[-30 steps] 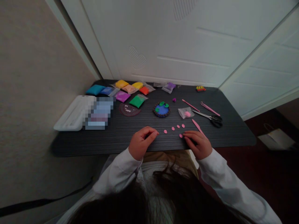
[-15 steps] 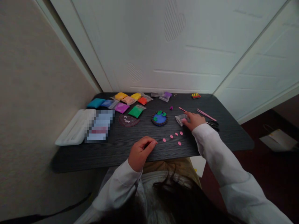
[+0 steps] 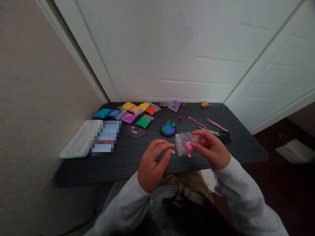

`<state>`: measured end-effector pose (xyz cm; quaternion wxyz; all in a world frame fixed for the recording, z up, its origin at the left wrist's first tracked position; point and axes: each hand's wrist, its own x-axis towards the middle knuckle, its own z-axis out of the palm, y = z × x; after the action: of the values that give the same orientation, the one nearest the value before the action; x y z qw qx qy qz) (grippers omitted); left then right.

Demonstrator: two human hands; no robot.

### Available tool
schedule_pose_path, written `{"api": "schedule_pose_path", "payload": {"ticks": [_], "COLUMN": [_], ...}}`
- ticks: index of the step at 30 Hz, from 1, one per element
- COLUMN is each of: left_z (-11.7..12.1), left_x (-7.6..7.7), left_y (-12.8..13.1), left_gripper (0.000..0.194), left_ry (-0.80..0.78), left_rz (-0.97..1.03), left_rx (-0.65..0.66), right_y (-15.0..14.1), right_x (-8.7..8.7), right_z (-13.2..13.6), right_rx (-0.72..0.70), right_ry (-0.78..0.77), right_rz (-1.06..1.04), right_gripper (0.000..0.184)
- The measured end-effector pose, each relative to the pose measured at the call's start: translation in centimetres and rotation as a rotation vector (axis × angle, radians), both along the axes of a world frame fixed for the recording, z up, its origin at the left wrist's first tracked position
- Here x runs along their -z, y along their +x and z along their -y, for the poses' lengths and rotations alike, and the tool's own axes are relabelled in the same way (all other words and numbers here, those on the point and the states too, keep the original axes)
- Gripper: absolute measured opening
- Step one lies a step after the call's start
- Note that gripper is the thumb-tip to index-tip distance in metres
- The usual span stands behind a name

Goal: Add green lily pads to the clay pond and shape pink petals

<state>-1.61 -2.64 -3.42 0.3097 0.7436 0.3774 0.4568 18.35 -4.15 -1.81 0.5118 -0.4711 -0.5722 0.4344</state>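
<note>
My right hand [image 3: 210, 148] pinches a clear plastic bag [image 3: 181, 147] with a lump of pink clay [image 3: 189, 145] inside, lifted above the near part of the table. Just left of the bag is my left hand [image 3: 155, 160], thumb and forefinger a little apart, with nothing visible between them. Two small flat pink clay pieces show on the table: one pink oval [image 3: 173, 151] by my left fingertips, another pink oval [image 3: 189, 155] below the bag. Behind the hands lies a round blue clay disc [image 3: 168, 129] with a dark brown rim and green leaf shapes on it.
Colored clay packets, such as a green packet [image 3: 144, 121], lie at the back left. A protractor [image 3: 136, 131] and white tray [image 3: 82, 139] are on the left. Scissors [image 3: 223, 136], pink tweezers [image 3: 217, 124] and a thin pink tool [image 3: 197, 122] lie right. A wall stands behind the table [image 3: 118, 170].
My right hand has picked up the bag of pink clay and brought it left and nearer, over some of the ovals. My left hand has moved slightly right and its fingers have parted.
</note>
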Motion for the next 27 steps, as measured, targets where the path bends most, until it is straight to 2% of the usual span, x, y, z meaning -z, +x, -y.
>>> {"api": "schedule_pose_path", "payload": {"ticks": [4, 9, 13, 18, 21, 27], "left_z": [0.6, 0.4, 0.1, 0.3, 0.5, 0.4], "left_x": [-0.7, -0.5, -0.6, -0.5, -0.4, -0.6], "left_y": [-0.2, -0.6, -0.7, -0.6, -0.6, -0.6], "left_gripper": [0.016, 0.023, 0.029, 0.021, 0.024, 0.021], "left_ry": [-0.062, -0.189, -0.232, -0.195, -0.147, -0.097], "left_rz": [-0.002, -0.014, -0.058, -0.129, -0.131, -0.166], "left_rx": [0.041, 0.170, 0.233, 0.207, 0.173, 0.207], "right_y": [-1.8, -2.4, -2.9, -3.6, -3.8, -3.7], "right_x": [0.0, 0.5, 0.9, 1.3, 1.4, 1.6], "right_z": [2.2, 2.6, 2.8, 3.3, 3.4, 3.3], "right_rx": [-0.027, -0.088, -0.069, -0.049, -0.062, -0.094], "right_ry": [0.056, 0.100, 0.086, 0.046, -0.002, -0.034], "right_rz": [-0.022, 0.097, 0.050, 0.001, -0.004, -0.063], "right_gripper": [0.028, 0.029, 0.029, 0.031, 0.030, 0.030]}}
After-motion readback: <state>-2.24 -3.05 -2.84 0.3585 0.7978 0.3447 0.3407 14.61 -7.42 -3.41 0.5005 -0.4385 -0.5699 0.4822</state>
